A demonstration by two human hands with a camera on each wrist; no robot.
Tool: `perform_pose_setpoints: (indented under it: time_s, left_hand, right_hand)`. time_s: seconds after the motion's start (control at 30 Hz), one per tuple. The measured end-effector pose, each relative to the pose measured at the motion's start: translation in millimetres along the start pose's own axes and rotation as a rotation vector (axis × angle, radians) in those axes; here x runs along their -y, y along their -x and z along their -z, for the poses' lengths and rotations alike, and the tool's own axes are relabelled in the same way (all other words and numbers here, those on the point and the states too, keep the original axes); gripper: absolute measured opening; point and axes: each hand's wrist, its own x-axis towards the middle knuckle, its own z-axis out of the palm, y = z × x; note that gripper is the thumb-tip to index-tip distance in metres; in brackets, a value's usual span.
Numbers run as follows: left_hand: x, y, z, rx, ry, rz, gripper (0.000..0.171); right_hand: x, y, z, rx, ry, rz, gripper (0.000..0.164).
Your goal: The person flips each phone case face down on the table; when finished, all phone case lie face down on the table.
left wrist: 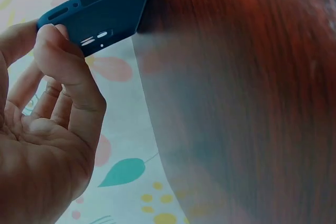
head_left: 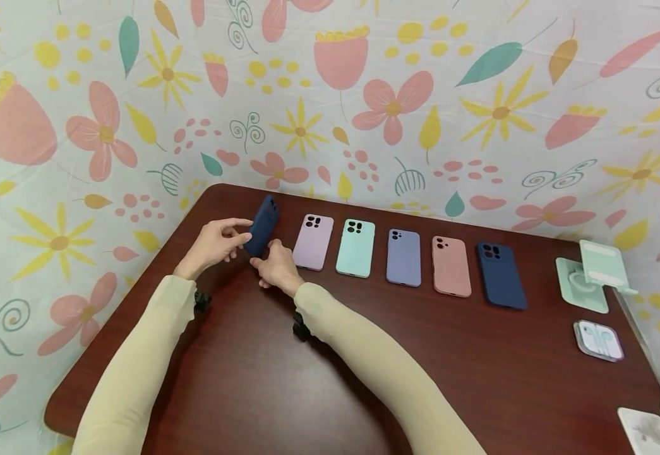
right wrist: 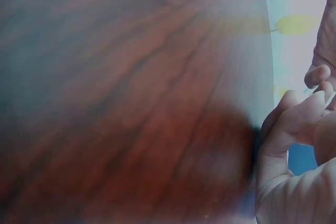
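A dark blue phone case (head_left: pixel 263 226) is held tilted up at the table's far left. Its hollow inner side and camera cutouts show in the left wrist view, so the case (left wrist: pixel 105 19) looks empty. My left hand (head_left: pixel 216 245) pinches one edge between thumb and fingers; the left hand (left wrist: pixel 63 114) has its other fingers loosely bent. At the lower end, my right hand (head_left: pixel 277 266) grips the case with thumb and curled fingers. In the right wrist view the right hand (right wrist: pixel 294 129) covers most of the case, leaving a blue patch.
Rightward runs a row of cases: lilac (head_left: pixel 314 242), mint (head_left: pixel 355 248), grey-blue (head_left: pixel 403 258), pink (head_left: pixel 451 266) and another dark blue case (head_left: pixel 502 275). A mint folding stand (head_left: pixel 582 284) and boxed earphones (head_left: pixel 598 340) lie at the table's right edge. Patterned cloth (head_left: pixel 330 95) hangs behind.
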Motion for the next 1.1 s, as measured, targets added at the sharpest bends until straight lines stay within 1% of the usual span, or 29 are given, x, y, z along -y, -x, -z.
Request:
perform_pose_setpoints:
  time_s: [0.1,0.23,0.53,0.77,0.9,1.1]
  left_hand:
    - [3.7,0.5,2.0,-0.002,0.001,-0.001,0.042]
    - [7.3,-0.3,4.0,-0.003,0.015,0.014,0.042]
    - [8.4,0.2,5.7,0.000,0.016,0.056,0.041]
    - [12.6,-1.1,4.0,0.007,-0.031,0.070,0.041]
    - [15.3,-1.8,2.1,0.026,-0.068,0.077,0.043]
    - [16.8,-2.5,-2.2,0.066,-0.115,0.110,0.050]
  right_hand:
    - [0.3,-0.5,0.3,0.006,0.012,-0.005,0.064]
    - [0.5,-0.8,1.0,0.011,0.021,-0.013,0.066]
    - [-0.1,-1.9,1.4,0.008,0.009,-0.036,0.075]
    - [-2.1,-3.4,0.9,0.007,-0.007,-0.046,0.086]
    - [-2.3,-2.9,1.4,0.005,0.000,-0.055,0.091]
    - [-3.0,-0.4,2.4,-0.002,0.000,-0.048,0.093]
